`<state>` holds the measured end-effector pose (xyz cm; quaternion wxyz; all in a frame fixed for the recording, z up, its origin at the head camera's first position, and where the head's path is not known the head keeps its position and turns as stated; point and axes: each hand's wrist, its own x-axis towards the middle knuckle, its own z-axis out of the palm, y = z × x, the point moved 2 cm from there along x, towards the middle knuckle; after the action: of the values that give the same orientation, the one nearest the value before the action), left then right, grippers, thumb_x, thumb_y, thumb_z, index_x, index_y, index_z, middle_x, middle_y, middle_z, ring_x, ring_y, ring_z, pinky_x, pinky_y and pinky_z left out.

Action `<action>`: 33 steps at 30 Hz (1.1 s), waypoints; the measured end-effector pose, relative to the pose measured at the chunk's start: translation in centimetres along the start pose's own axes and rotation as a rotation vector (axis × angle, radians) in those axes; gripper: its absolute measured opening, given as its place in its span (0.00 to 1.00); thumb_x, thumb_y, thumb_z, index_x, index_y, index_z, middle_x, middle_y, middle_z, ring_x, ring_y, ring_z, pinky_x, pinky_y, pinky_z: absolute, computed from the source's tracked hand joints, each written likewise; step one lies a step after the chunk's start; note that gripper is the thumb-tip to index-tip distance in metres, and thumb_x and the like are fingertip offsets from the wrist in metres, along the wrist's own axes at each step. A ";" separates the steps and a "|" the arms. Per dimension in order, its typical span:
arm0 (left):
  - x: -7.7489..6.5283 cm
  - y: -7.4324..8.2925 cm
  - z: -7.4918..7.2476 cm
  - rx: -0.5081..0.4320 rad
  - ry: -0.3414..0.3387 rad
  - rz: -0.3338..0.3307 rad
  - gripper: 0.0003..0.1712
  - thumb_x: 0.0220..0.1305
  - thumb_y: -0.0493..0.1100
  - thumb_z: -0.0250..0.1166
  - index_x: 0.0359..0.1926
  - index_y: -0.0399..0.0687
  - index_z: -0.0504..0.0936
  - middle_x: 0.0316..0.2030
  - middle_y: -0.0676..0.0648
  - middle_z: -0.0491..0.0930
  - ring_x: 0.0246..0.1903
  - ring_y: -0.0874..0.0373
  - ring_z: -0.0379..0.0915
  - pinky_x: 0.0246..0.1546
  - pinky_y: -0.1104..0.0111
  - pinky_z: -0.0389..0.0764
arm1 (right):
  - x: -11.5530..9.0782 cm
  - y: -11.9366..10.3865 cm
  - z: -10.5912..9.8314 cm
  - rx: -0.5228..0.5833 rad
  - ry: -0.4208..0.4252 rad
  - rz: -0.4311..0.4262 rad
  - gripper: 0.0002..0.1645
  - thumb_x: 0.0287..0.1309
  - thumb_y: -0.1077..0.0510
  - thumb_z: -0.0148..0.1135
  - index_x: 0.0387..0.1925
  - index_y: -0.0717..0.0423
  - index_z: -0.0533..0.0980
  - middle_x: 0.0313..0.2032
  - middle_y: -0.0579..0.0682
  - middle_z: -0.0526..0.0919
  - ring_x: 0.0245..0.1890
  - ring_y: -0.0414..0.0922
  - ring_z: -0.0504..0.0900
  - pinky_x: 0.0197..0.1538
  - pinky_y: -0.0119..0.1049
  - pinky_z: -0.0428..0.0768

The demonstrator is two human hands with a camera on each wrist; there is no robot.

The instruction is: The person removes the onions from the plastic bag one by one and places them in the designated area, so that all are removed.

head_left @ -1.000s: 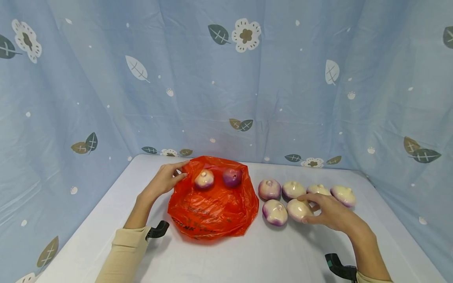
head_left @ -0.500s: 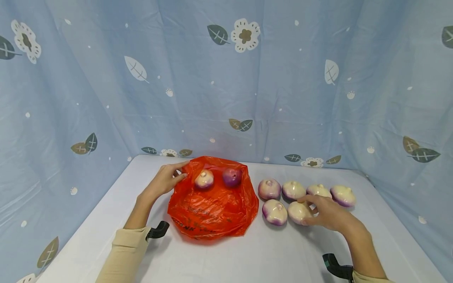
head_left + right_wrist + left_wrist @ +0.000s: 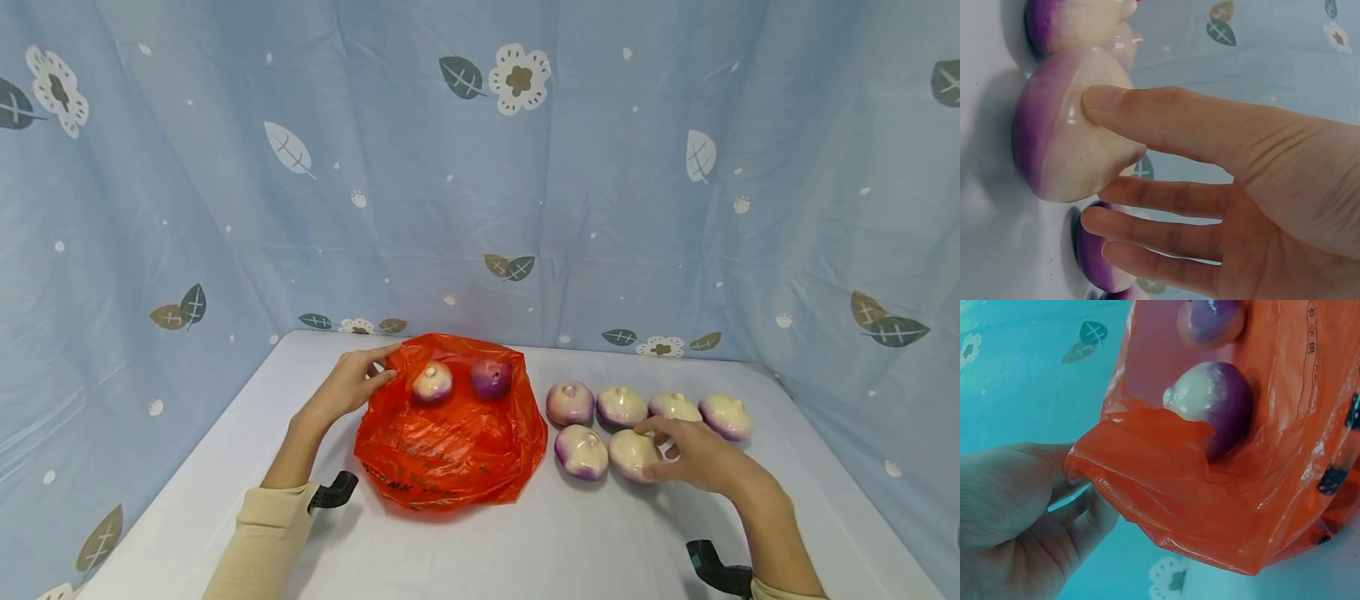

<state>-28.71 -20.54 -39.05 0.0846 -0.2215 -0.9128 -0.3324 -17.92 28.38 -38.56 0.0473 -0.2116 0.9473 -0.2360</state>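
My left hand (image 3: 348,383) pinches the left rim of a red plastic bag (image 3: 435,462), which lies with its mouth open on the table. Two glossy purple-and-white onions sit inside: a pale-topped onion (image 3: 432,382) and a darker purple onion (image 3: 491,377). On the right, my right hand (image 3: 697,454) has thumb and forefinger about an onion (image 3: 635,456) in the front row. In the right wrist view the thumb presses on the pale side of this onion (image 3: 1085,144), while the other fingers stretch out below it. Its purple base is close to the tabletop.
Left of the held onion lies another front-row onion (image 3: 581,452). Behind runs a row of several more, from a pinkish onion (image 3: 570,403) to a pale onion (image 3: 726,417) at the right end. A white table (image 3: 525,550) is backed by a blue patterned curtain (image 3: 480,183).
My right hand has shifted slightly, keeping its fingers about the same onion, which moved a little toward me. The left hand and the bag have held still.
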 end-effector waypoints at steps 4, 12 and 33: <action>0.1 -0.1 0.0 0.001 -0.001 0.001 0.28 0.64 0.35 0.65 0.65 0.40 0.73 0.45 0.38 0.84 0.28 0.59 0.77 0.22 0.73 0.79 | 0.1 -0.1 0.1 -0.011 0.013 0.041 0.30 0.48 0.50 0.74 0.52 0.59 0.77 0.45 0.49 0.82 0.44 0.47 0.80 0.43 0.39 0.82; 0.0 0.0 0.1 0.006 -0.002 -0.010 0.28 0.64 0.35 0.65 0.66 0.41 0.73 0.47 0.37 0.83 0.28 0.59 0.77 0.22 0.74 0.79 | 0.4 -0.2 0.5 -0.060 0.040 0.079 0.28 0.49 0.46 0.74 0.48 0.56 0.76 0.40 0.49 0.83 0.42 0.47 0.81 0.39 0.35 0.78; -0.1 0.1 0.1 0.004 0.000 -0.010 0.28 0.64 0.35 0.65 0.65 0.41 0.74 0.47 0.37 0.83 0.28 0.58 0.77 0.23 0.75 0.79 | 0.0 -0.7 -0.2 -0.020 -0.012 0.189 0.35 0.55 0.42 0.69 0.56 0.60 0.71 0.43 0.59 0.81 0.40 0.52 0.82 0.40 0.45 0.79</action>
<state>-28.63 -20.43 -39.12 0.0832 -0.2170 -0.9145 -0.3311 -17.69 27.95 -38.08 0.0730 -0.1234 0.9650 -0.2198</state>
